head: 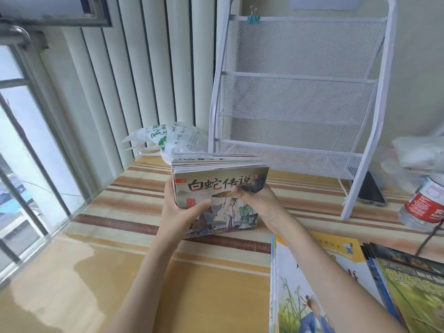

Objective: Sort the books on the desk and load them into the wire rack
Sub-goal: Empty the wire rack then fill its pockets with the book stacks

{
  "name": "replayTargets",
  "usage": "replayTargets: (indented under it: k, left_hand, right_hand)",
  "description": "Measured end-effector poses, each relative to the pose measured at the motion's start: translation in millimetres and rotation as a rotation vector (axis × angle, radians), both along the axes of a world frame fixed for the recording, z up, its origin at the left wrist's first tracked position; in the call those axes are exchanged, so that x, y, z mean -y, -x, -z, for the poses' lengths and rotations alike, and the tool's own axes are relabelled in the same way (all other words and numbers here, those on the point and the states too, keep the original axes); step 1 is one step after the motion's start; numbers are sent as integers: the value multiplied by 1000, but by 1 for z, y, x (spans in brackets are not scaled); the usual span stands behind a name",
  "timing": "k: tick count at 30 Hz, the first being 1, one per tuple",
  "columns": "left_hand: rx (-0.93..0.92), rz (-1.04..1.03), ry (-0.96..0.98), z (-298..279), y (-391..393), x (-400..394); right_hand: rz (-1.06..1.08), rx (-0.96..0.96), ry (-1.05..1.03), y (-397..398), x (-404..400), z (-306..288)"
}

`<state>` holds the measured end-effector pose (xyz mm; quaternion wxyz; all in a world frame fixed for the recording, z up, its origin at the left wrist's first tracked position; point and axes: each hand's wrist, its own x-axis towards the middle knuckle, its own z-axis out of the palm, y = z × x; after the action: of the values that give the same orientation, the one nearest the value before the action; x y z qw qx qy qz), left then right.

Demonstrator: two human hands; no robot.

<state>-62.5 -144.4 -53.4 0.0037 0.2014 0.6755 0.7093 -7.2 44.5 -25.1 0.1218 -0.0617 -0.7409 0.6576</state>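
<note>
A thick stack of small picture books (216, 179) stands on edge on the striped desk (120, 200), its front cover showing painted figures under red and black characters. My left hand (179, 213) grips the stack's left side, thumb on the cover. On the right side, my right hand (258, 200) grips it with the thumb pressed over the cover's upper right. The white wire rack (298, 97) stands just behind the stack, and all its mesh shelves hold nothing. Larger books, a yellow one (310, 287) and a green one (413, 282), lie at the front right.
A white plastic bag with green print (168, 139) lies behind the stack at the left. A phone (370, 191) leans by the rack's right leg. A bottle with a red label (425, 205) and another bag (418, 155) sit at the right. Window at left.
</note>
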Motion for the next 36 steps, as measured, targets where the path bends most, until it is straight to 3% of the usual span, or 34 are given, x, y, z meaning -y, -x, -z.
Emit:
replayTargets:
  k: [17,29,32,36]
  left_hand:
    - [85,-75,-63,13,5,-10]
    - [42,-120,162,-34,-14,4]
    - [116,-111,330,-61,-26,26]
    - [332,27,607,-68,-41,60]
  right_hand:
    - [113,-133,63,6,6,5]
    - [209,-179,23,-11,18,-15]
    - [209,-75,-16,-26,36,-31]
    - [240,242,-28,-49,57,-20]
